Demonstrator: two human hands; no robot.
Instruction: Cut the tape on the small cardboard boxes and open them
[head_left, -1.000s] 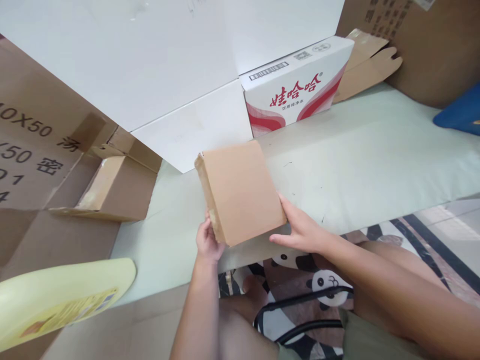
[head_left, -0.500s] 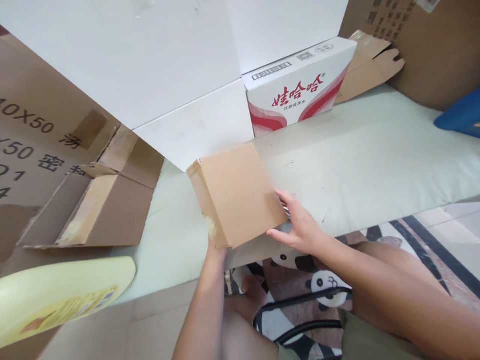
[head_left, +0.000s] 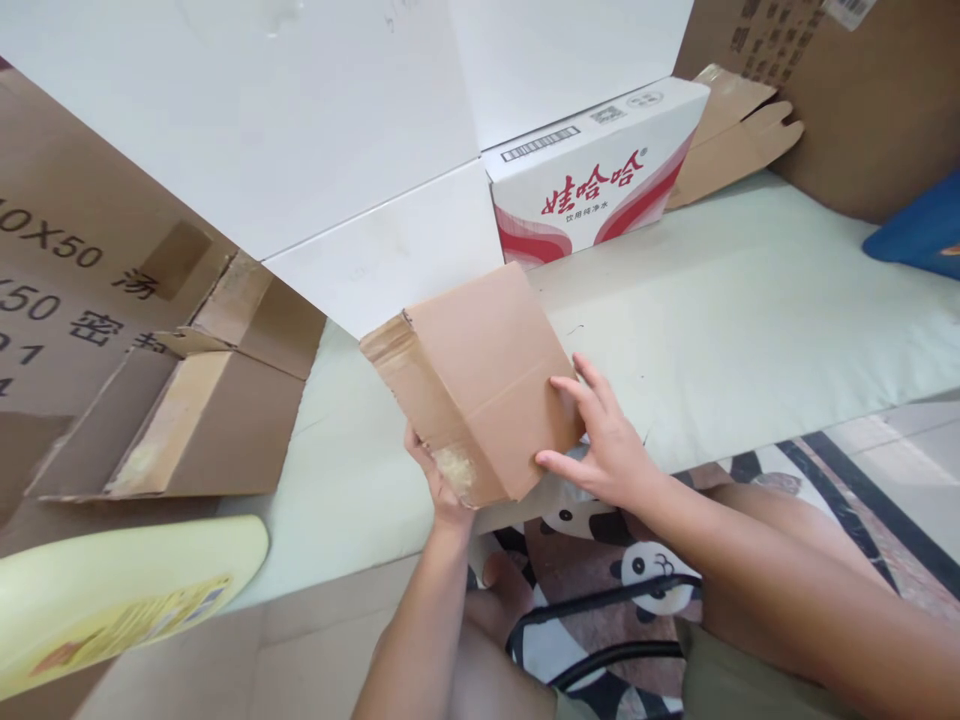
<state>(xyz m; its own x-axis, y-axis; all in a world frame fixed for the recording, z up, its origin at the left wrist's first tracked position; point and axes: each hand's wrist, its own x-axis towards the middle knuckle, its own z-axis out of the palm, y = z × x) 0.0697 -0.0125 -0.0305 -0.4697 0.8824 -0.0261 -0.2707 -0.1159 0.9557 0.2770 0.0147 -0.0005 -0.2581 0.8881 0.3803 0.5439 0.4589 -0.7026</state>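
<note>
A small brown cardboard box is tilted between my hands above the pale green cover, a crease crossing its upper face. My left hand grips its lower left edge, where tape and a rough yellowish patch show; some of those fingers are hidden behind the cardboard. At the right edge, my right hand has its thumb and index fingertip against the upper face, spaced apart. Another finger reaches past the edge, and the remaining fingers are hidden. Something greyish shows under that palm, too small to make out.
Behind stand large white panels and a white-and-red carton. Brown cartons are at left, near a pale yellow bottle. A blue object lies at the right on the green cover. A panda-print cloth shows below.
The cardboard box has tilted, showing more of its taped left side, and its upper face now bends along a crease. My left hand's fingers have come into view; my right index finger lies on the face.
</note>
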